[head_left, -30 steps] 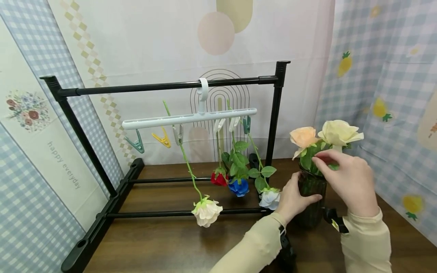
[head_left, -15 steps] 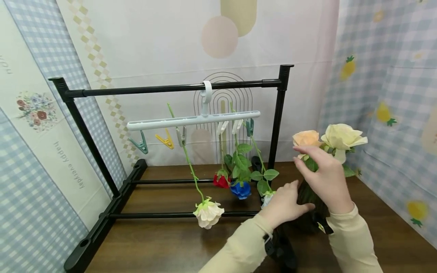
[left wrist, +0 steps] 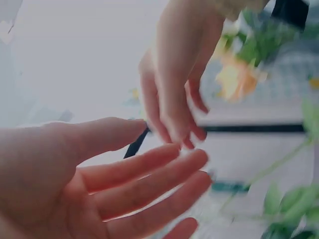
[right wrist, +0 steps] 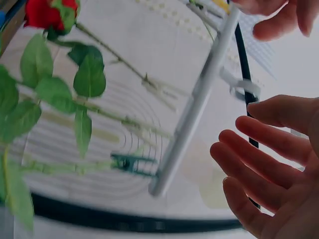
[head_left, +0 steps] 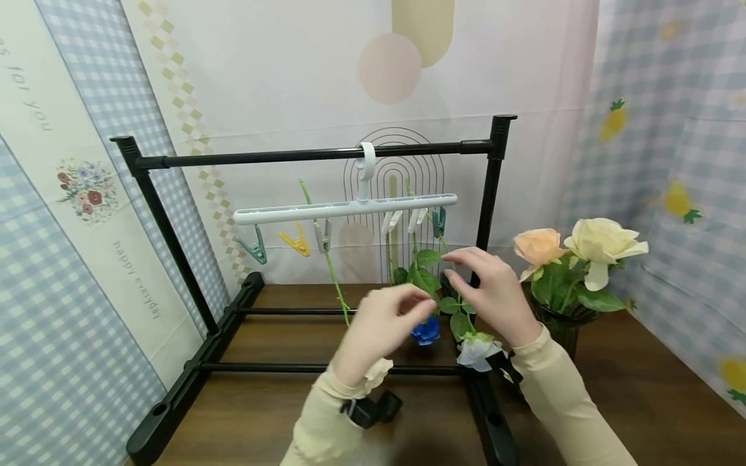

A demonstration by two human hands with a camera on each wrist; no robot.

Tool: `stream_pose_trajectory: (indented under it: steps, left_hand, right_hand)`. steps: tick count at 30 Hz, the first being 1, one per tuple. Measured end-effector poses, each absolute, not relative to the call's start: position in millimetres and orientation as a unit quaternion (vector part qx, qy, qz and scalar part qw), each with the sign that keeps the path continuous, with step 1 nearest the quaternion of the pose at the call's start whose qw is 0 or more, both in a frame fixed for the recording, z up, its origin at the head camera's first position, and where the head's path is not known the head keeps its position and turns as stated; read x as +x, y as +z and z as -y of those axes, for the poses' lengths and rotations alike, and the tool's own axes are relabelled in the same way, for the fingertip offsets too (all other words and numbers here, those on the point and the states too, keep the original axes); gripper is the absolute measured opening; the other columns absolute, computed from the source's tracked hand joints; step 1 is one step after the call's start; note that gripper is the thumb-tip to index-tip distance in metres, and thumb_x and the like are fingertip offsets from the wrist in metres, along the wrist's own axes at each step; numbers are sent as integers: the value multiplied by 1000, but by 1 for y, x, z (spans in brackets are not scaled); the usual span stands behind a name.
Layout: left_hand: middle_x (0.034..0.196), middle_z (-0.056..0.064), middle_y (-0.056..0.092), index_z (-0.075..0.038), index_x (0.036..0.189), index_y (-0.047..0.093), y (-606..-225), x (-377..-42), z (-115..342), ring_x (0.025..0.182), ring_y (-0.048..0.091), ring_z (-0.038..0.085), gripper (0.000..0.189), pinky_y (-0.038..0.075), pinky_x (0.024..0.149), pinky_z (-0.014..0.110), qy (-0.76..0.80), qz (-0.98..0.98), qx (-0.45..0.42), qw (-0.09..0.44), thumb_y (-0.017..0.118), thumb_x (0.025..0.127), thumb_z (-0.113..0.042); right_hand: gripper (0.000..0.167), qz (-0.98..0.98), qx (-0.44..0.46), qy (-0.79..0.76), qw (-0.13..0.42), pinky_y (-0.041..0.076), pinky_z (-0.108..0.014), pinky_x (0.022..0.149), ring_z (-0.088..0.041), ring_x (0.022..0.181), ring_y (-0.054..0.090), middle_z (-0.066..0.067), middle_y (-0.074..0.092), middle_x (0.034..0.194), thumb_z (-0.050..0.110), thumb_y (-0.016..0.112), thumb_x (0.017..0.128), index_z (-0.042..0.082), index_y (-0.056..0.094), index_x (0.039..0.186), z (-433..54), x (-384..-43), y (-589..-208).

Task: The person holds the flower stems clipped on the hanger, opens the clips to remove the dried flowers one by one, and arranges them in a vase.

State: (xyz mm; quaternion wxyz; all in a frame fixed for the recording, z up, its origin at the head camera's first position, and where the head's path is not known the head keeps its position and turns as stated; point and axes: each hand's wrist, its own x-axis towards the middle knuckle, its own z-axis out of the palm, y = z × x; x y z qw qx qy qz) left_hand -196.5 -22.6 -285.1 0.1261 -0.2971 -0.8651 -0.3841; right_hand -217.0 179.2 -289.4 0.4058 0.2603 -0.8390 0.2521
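My left hand (head_left: 381, 330) is raised before the rack, fingers loosely bent and holding nothing. To its right, my right hand (head_left: 495, 291) hovers in front of the stems with nothing in its grasp. A white clip hanger (head_left: 344, 208) hangs from the rack bar. Upside down from its clips dangle a cream-white rose (head_left: 379, 374), partly behind my left wrist, a blue rose (head_left: 426, 331) and a pale bluish rose (head_left: 478, 351). A red rose (right wrist: 50, 15) shows in the right wrist view. The teal clip (head_left: 254, 246) and yellow clip (head_left: 296, 241) at the left hold no flower.
At the right, a dark glass vase (head_left: 564, 333) bears a peach rose (head_left: 537, 246) and a cream rose (head_left: 606, 243). The black rack (head_left: 309, 155) spans the wooden table (head_left: 280, 414), its foot (head_left: 492, 421) running forward beneath my right arm. Patterned cloths hang around.
Both hands have left the vase and moved left, in front of the hanging flowers. The roses in the vase stay there. The head view has turned slightly left.
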Motion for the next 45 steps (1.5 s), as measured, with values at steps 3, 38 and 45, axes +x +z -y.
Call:
stream_pose_trajectory:
  steps: [3,38,45]
  left_hand:
    - [89,-3,75,-17,102,73,-279,-202,47,74,64,8,20,51,70,26,-435,851,-243,165,62,95,-32]
    - [95,17,74,-7,109,71,-325,-268,114,74,65,8,31,47,78,29,-620,766,-36,167,72,88,-29]
    - [86,16,75,-4,99,74,-323,-269,110,64,63,6,24,50,73,29,-615,766,-42,184,71,89,-25]
  right_hand:
    - [23,838,273,259,396,53,-42,78,-25,94,66,-10,71,105,6,71,86,6,70,110,-164,-225,-283]
    - [38,870,203,262,365,37,-21,46,-14,61,67,2,75,75,50,64,88,13,72,93,-9,-301,-256]
    - [36,861,197,229,409,26,-19,43,-15,50,59,2,70,63,47,62,91,14,69,79,-4,-305,-255]
